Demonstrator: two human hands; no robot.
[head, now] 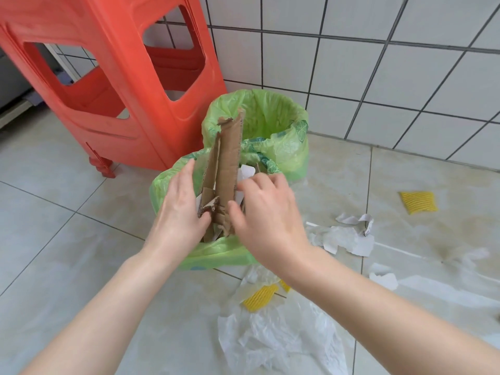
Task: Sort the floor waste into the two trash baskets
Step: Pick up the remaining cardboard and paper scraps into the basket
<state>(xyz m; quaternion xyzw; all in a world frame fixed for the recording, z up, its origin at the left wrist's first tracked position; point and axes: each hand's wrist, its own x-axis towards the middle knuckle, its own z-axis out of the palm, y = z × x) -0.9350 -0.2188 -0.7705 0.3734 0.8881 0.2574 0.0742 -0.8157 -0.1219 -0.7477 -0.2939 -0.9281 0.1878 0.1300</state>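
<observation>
Where the tiled floor [67,239] meets the white tiled wall [405,63], two trash baskets lined with green bags stand touching one another, the near basket [162,185] in front of the far basket [270,115]. Torn strips of brown cardboard [230,169] stand upright in the near basket, their tops rising above its rim, with scraps of white paper among them. The left hand [178,209] presses flat against the cardboard from the left, its fingers straight and together and its thumb against the lower pieces. The right hand [267,217] is at the cardboard's right side, its fingers curled loosely and spread, the thumb touching the strip; I cannot tell whether it truly grips anything. A red plastic stool [121,77] stands just behind and left of the baskets. On the floor to the right lie crumpled white paper [349,236] and a yellow ribbed foam sleeve [418,203]. Nearer the camera, under the right forearm, a clear plastic bag [278,339] lies spread out, with another yellow foam piece [259,297] on it.
</observation>
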